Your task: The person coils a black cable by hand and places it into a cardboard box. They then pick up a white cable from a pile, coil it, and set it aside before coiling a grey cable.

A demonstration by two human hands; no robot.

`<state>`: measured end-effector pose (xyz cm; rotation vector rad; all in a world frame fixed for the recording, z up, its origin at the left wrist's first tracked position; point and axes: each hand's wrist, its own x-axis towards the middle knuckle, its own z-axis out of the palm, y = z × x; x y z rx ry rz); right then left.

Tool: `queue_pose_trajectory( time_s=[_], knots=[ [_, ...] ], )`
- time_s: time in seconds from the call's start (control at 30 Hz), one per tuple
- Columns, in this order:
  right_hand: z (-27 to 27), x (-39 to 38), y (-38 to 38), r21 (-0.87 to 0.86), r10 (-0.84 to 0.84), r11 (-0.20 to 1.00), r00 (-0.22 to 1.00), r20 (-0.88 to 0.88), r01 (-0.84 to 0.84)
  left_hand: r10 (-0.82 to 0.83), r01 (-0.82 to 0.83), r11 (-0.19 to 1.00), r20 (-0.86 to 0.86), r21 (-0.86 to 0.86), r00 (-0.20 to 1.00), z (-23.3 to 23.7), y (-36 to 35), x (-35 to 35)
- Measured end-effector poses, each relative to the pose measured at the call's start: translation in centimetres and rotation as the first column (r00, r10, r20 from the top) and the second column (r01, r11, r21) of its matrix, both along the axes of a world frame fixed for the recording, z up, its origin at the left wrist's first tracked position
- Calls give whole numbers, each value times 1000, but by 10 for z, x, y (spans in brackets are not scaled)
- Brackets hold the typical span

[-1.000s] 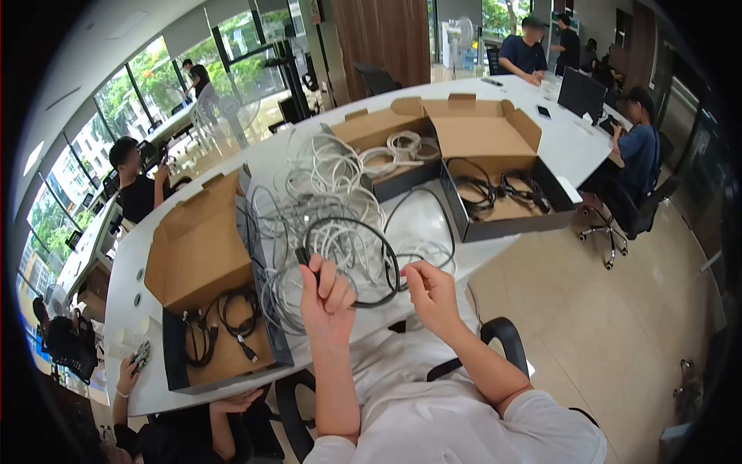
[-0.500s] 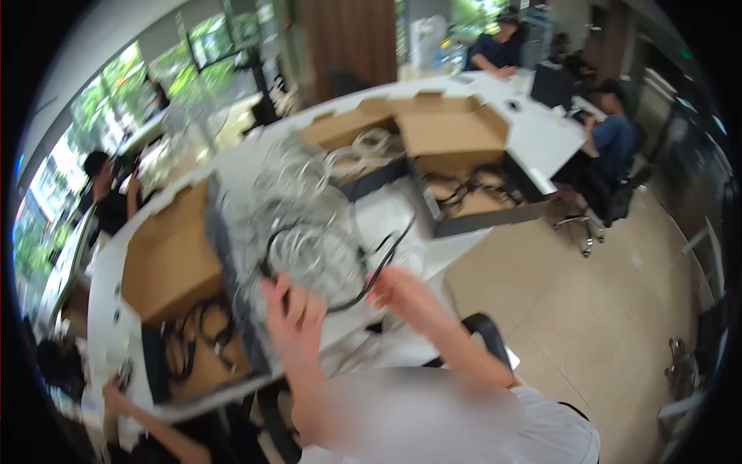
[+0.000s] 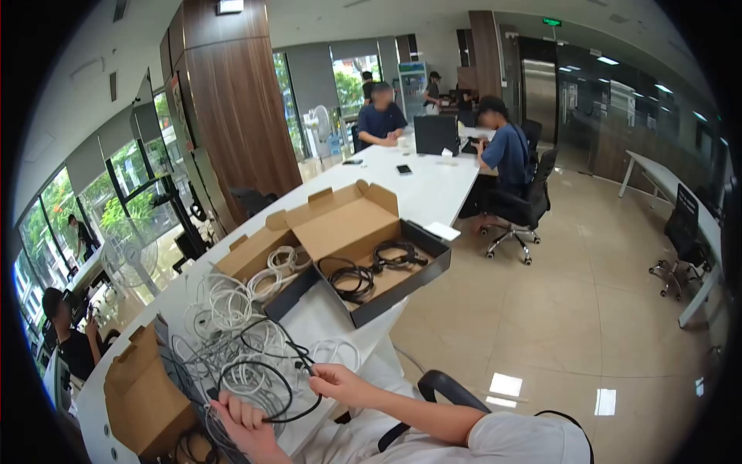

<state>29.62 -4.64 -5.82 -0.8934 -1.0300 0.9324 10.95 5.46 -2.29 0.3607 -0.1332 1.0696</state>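
A black cable [image 3: 287, 387] hangs in loose loops between my two hands, over the front edge of the table. My left hand [image 3: 246, 424] is closed around one part of it, low and to the left. Higher up and to the right, my right hand [image 3: 338, 384] pinches another part of the same cable. Just behind it spreads a tangled heap of white and grey cables [image 3: 228, 313]. Coiled black cables [image 3: 352, 280] lie in an open cardboard box [image 3: 421, 280] beyond my right hand.
A second open box [image 3: 297, 298] with white cables adjoins the first. Another open box [image 3: 147, 390] with black cables stands at lower left. A phone [image 3: 403, 169] and monitor [image 3: 437, 135] are on the white table [image 3: 363, 179]. An office chair [image 3: 514, 203] and several people are farther off.
The view has swung up and to the right, so more of the room shows. Both hands still hold the black cable, and its loops have shifted.
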Motion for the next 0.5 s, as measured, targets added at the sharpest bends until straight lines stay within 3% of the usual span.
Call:
queue_pose_trajectory(
  time_s=[0.03, 0.07, 0.1, 0.17, 0.23, 0.27, 0.3, 0.33, 0.37, 0.4, 0.43, 0.5],
  knots=[
    [7, 5, 0, 6, -39, 999, 998, -39, 39, -40, 43, 998, -52, 45, 998, -3, 1, 2],
    [0, 15, 6, 1, -71, 997, 996, 58, 71, -73, 83, 993, -113, 87, 991, -6, 0, 0],
    [10, 25, 1, -51, -52, 996, 950, 307, 71, -99, 122, 985, -179, 124, 979, -3, -2, -2],
    [43, 59, -22, -147, 31, 983, 693, 721, 109, -128, 139, 989, -156, 60, 979, 5, -6, -4],
    [51, 109, -25, -177, 68, 970, 509, 858, 168, -151, 164, 983, -145, 82, 978, 4, -3, -18],
    [71, 132, -33, -162, 21, 956, 493, 870, 245, -134, 146, 985, -131, 87, 982, 8, -5, -22],
    [110, 135, -52, -182, -117, 910, 651, 750, 372, -107, 123, 985, -135, 121, 985, 10, -5, -24],
    [121, 168, -54, -192, -179, 867, 648, 741, 459, -86, 106, 983, -136, 152, 987, 10, -4, -25],
    [162, 166, -76, -156, -365, 859, 796, 483, 488, -67, 92, 980, -144, 179, 987, 10, -6, -27],
    [168, 184, -79, 29, -660, 717, 664, 352, 697, -55, 81, 978, -138, 191, 989, 12, -8, -24],
    [175, 196, -81, 168, -868, 493, 469, 163, 854, -70, 89, 979, -107, 185, 992, 12, -9, -17],
    [188, 200, -96, 369, -943, 285, 328, -58, 885, -80, 87, 983, -52, 163, 995, 12, -13, -6]
  ],
)
